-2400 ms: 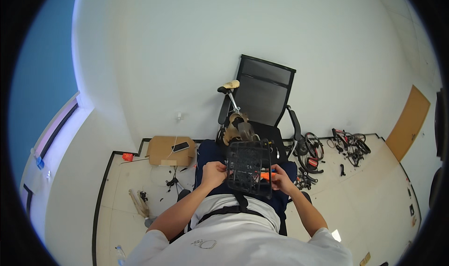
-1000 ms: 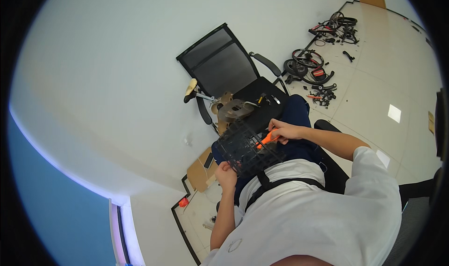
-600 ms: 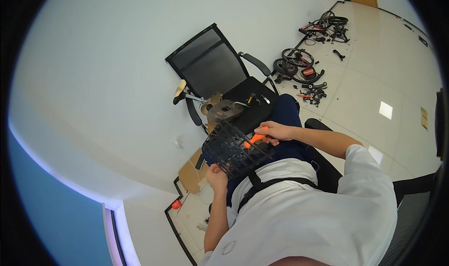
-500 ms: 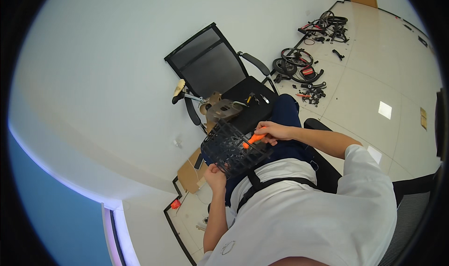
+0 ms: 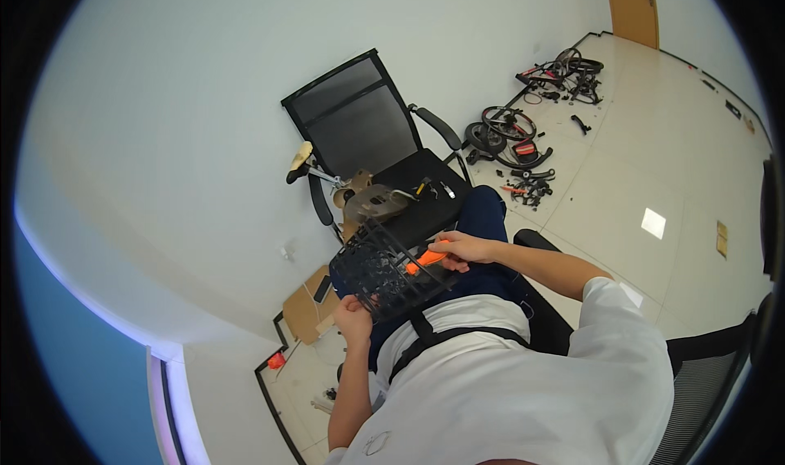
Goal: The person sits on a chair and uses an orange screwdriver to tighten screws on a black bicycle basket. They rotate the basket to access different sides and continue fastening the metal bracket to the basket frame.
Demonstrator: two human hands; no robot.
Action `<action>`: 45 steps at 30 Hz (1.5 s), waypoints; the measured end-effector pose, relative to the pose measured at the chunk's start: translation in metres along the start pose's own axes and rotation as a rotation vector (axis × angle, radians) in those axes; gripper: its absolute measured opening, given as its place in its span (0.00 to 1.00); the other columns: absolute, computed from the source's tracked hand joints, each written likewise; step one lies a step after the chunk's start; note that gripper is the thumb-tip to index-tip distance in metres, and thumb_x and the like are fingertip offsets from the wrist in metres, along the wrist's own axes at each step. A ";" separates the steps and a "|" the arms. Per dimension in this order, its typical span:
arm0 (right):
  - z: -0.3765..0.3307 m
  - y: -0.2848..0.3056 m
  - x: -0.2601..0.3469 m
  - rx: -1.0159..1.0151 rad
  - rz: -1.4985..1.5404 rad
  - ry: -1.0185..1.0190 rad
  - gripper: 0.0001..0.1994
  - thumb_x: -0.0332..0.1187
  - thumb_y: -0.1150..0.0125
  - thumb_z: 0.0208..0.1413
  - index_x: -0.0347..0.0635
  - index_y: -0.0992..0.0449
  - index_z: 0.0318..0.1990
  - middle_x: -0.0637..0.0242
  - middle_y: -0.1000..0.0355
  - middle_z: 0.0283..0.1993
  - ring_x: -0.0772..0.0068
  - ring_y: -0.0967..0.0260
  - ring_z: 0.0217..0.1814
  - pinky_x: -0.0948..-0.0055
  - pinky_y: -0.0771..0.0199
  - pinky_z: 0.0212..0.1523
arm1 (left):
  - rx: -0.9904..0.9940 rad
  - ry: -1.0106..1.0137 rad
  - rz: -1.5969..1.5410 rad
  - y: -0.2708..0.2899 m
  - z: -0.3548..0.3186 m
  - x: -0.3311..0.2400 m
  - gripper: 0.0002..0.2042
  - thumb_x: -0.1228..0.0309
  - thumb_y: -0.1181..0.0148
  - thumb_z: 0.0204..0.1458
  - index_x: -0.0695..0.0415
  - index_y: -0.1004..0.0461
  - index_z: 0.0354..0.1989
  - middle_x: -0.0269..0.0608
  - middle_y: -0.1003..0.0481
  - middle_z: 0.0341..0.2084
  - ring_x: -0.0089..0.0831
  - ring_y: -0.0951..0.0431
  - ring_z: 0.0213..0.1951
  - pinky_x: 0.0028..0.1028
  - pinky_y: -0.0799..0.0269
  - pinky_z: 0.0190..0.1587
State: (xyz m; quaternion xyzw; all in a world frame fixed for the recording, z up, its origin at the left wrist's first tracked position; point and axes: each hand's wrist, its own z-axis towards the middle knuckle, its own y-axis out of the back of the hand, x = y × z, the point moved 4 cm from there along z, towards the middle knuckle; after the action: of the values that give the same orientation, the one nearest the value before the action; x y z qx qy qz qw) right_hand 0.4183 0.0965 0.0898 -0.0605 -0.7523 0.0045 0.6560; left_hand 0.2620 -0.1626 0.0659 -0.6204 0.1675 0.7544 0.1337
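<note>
On the lap: left hand (image 5: 353,316) clamped on near edge of black grid frame (image 5: 384,270); keep it braced, level. Frame sits btwn both hands. Right hand (image 5: 462,248) closed round orange-handled tool (image 5: 425,259), prob. a screwdriver, tip on the frame; press straight.
</note>
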 end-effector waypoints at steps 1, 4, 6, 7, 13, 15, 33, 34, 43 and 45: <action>0.000 -0.001 0.000 -0.001 0.003 -0.007 0.16 0.47 0.51 0.66 0.42 0.39 0.39 0.66 0.37 0.18 0.80 0.46 0.12 0.78 0.48 0.13 | 0.003 0.000 0.017 0.001 0.000 -0.001 0.07 0.79 0.31 0.46 0.63 0.26 0.29 0.38 0.21 0.23 0.22 0.22 0.26 0.20 0.29 0.29; 0.001 0.001 -0.002 -0.026 0.009 -0.024 0.17 0.47 0.51 0.66 0.42 0.37 0.38 0.66 0.37 0.18 0.79 0.45 0.12 0.78 0.47 0.13 | 0.032 -0.001 -0.038 -0.003 0.002 -0.001 0.07 0.79 0.31 0.46 0.63 0.25 0.30 0.38 0.21 0.23 0.21 0.23 0.25 0.19 0.30 0.28; 0.003 0.001 -0.004 -0.060 0.013 -0.036 0.17 0.48 0.50 0.65 0.42 0.36 0.38 0.67 0.37 0.17 0.80 0.45 0.11 0.78 0.47 0.13 | 0.026 0.009 0.028 -0.005 0.004 -0.007 0.08 0.79 0.30 0.45 0.63 0.25 0.30 0.38 0.21 0.23 0.22 0.23 0.25 0.20 0.29 0.28; 0.004 -0.002 -0.005 -0.013 0.029 -0.010 0.16 0.48 0.50 0.66 0.43 0.36 0.38 0.67 0.37 0.18 0.80 0.46 0.12 0.78 0.47 0.13 | 0.044 0.008 0.039 0.004 0.012 0.013 0.09 0.79 0.29 0.44 0.63 0.26 0.30 0.39 0.21 0.24 0.22 0.22 0.25 0.21 0.28 0.29; 0.018 -0.023 -0.004 0.081 0.047 -0.018 0.13 0.46 0.52 0.67 0.46 0.36 0.40 0.69 0.40 0.18 0.80 0.47 0.14 0.79 0.48 0.15 | -0.046 -0.092 -0.131 0.016 -0.004 0.007 0.07 0.83 0.32 0.42 0.63 0.26 0.25 0.40 0.22 0.20 0.25 0.23 0.21 0.24 0.27 0.26; -0.005 -0.006 -0.006 -0.025 0.048 -0.061 0.13 0.47 0.52 0.66 0.48 0.35 0.41 0.70 0.40 0.18 0.80 0.48 0.13 0.78 0.51 0.14 | 0.034 -0.054 0.446 -0.007 0.006 -0.005 0.11 0.69 0.28 0.39 0.60 0.25 0.22 0.45 0.23 0.19 0.32 0.23 0.20 0.31 0.28 0.26; -0.002 -0.004 0.001 0.057 0.122 0.022 0.09 0.34 0.45 0.59 0.43 0.38 0.41 0.67 0.36 0.25 0.78 0.42 0.18 0.77 0.42 0.18 | -0.037 -0.047 0.119 0.002 0.005 0.011 0.12 0.73 0.27 0.41 0.68 0.22 0.30 0.45 0.19 0.23 0.25 0.20 0.25 0.23 0.26 0.29; -0.002 0.000 0.002 0.077 0.094 0.028 0.10 0.35 0.45 0.60 0.43 0.38 0.41 0.67 0.37 0.24 0.78 0.43 0.18 0.76 0.41 0.18 | -0.023 -0.019 0.160 0.000 0.002 0.003 0.12 0.73 0.27 0.41 0.68 0.22 0.29 0.45 0.20 0.22 0.25 0.20 0.25 0.23 0.27 0.30; 0.000 -0.002 -0.007 -0.001 0.086 -0.116 0.15 0.46 0.49 0.65 0.43 0.37 0.41 0.68 0.39 0.19 0.80 0.47 0.13 0.78 0.47 0.13 | -0.007 -0.021 0.077 0.002 0.003 0.008 0.09 0.78 0.29 0.42 0.68 0.22 0.30 0.41 0.20 0.23 0.23 0.21 0.26 0.22 0.28 0.30; 0.000 -0.006 -0.002 -0.075 0.053 -0.021 0.15 0.46 0.48 0.64 0.45 0.39 0.41 0.68 0.41 0.19 0.81 0.48 0.13 0.78 0.47 0.14 | 0.000 -0.038 0.055 0.006 0.009 0.018 0.08 0.78 0.30 0.44 0.67 0.23 0.30 0.41 0.20 0.23 0.22 0.22 0.26 0.20 0.29 0.30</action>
State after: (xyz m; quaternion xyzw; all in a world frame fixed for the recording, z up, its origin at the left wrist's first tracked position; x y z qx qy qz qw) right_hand 0.4176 0.0899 0.0880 -0.1046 -0.7570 -0.0057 0.6449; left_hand 0.2479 -0.1646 0.0508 -0.6012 0.1818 0.7694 0.1162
